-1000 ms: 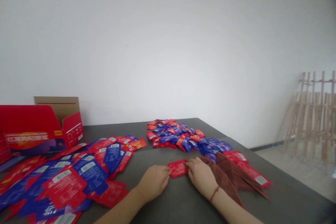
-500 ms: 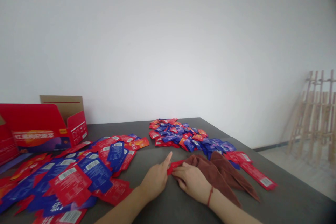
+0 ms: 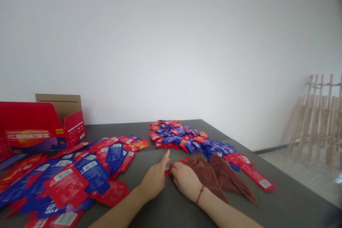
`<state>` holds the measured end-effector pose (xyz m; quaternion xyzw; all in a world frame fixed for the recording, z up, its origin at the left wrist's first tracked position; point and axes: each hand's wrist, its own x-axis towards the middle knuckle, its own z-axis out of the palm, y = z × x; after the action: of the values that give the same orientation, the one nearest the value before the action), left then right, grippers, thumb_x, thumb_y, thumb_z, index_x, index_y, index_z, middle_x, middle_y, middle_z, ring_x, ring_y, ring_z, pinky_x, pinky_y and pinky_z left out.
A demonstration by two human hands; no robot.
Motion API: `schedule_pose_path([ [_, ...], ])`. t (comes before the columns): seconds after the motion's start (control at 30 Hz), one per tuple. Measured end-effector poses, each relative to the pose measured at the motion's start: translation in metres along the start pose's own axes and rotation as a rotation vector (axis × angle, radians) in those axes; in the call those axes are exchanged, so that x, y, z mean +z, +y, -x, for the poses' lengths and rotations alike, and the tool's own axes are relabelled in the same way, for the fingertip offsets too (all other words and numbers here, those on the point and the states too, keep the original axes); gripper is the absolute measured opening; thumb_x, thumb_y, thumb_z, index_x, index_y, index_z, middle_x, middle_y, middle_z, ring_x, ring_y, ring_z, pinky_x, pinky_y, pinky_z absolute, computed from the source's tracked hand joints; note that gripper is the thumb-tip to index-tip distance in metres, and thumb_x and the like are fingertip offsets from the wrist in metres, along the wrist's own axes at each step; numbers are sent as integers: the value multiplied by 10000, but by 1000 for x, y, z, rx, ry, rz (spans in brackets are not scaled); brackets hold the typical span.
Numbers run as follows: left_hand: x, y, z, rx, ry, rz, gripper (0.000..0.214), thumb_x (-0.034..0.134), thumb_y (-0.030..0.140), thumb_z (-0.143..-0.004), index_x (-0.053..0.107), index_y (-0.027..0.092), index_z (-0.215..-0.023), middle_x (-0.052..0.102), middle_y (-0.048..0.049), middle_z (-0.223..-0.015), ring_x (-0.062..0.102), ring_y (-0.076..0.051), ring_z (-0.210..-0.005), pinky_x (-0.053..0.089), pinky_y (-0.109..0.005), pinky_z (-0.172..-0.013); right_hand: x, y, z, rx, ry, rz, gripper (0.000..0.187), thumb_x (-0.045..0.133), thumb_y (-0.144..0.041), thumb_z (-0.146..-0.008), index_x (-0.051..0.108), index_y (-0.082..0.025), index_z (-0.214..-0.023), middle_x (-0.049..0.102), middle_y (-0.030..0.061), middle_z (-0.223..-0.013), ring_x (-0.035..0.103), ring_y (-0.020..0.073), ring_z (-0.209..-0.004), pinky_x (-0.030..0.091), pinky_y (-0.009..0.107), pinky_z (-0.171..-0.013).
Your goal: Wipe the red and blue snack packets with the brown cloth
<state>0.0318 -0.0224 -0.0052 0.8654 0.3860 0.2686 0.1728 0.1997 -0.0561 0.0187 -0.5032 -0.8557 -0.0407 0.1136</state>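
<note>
A flat red packet [image 3: 185,160] lies on the dark table, mostly covered by my right hand [image 3: 186,181]. The fingers of that hand are curled and closed on the packet's left end. Just left of it, my left hand [image 3: 155,180] rests on its side with its fingers stretched forward. The left fingertips are beside the packet's end; whether they touch it is hard to see. A crumpled brown cloth [image 3: 213,174] lies against the right hand and overlaps part of the packet.
Large red and blue packets [image 3: 93,171] are heaped at the left. A pile of smaller red and blue sachets [image 3: 184,137] lies farther back. One long red packet [image 3: 258,176] is at the right. An open red carton [image 3: 34,121] stands back left. Wooden frames [image 3: 315,121] lean by the wall.
My right hand has curled its fingers more over the red packet's left end. The view has turned slightly, so everything appears shifted left.
</note>
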Motion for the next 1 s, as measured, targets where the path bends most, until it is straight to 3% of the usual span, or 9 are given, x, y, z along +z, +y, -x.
schedule_pose_path([
  [0.13, -1, -1, 3, 2, -8, -5, 899, 392, 1, -708, 29, 194, -1507, 515, -117, -1374, 603, -187, -1119, 411, -341, -1000, -6, 4, 9, -44, 27, -51, 232, 442, -100, -863, 652, -191, -899, 660, 33, -948, 577, 165, -938, 395, 242, -832],
  [0.3, -1, -1, 3, 5, -1, -25, 788, 412, 45, -768, 123, 163, -1492, 578, -123, -1299, 624, -184, -1081, 430, -347, -982, -7, 29, 21, 232, 70, 0, 248, 423, -76, -843, 651, -174, -851, 666, 66, -906, 588, 201, -890, 397, 280, -795],
  [0.47, -1, 4, 1, 0, 11, -52, 727, 416, 66, -796, 176, 155, -1477, 631, -108, -1218, 648, -188, -1027, 457, -348, -941, -8, 57, 13, 307, 117, 1, 266, 386, -96, -885, 647, -144, -873, 654, 108, -917, 581, 225, -923, 393, 304, -834],
  [0.6, -1, 5, 0, 20, -1, -91, 722, 423, 71, -802, 183, 163, -1477, 647, -87, -1190, 637, -202, -1038, 454, -355, -942, -4, 44, 2, 226, 108, -48, 251, 421, -84, -866, 655, -167, -903, 660, 70, -941, 578, 183, -938, 390, 257, -857],
  [0.73, -1, 6, 1, 26, -36, -162, 724, 424, 84, -815, 170, 181, -1486, 647, -83, -1192, 612, -228, -1074, 446, -375, -944, 0, 19, 2, 3, 71, -144, 252, 454, -97, -857, 668, -209, -929, 670, 21, -994, 567, 156, -961, 384, 228, -872],
  [0.8, -2, 5, 2, 19, -49, -181, 719, 418, 88, -819, 171, 179, -1487, 646, -87, -1193, 606, -234, -1082, 440, -383, -949, -1, 17, 5, -34, 78, -172, 274, 444, -96, -855, 672, -205, -960, 673, 31, -1015, 558, 170, -978, 382, 247, -882],
  [1.0, -1, 2, 2, 19, -34, -129, 673, 422, 88, -816, 249, 181, -1459, 641, -69, -1209, 604, -207, -1082, 430, -352, -967, -9, 48, 15, 248, 115, -14, 327, 480, -147, -838, 652, -171, -1114, 676, 77, -1071, 529, 237, -1027, 374, 305, -888],
])
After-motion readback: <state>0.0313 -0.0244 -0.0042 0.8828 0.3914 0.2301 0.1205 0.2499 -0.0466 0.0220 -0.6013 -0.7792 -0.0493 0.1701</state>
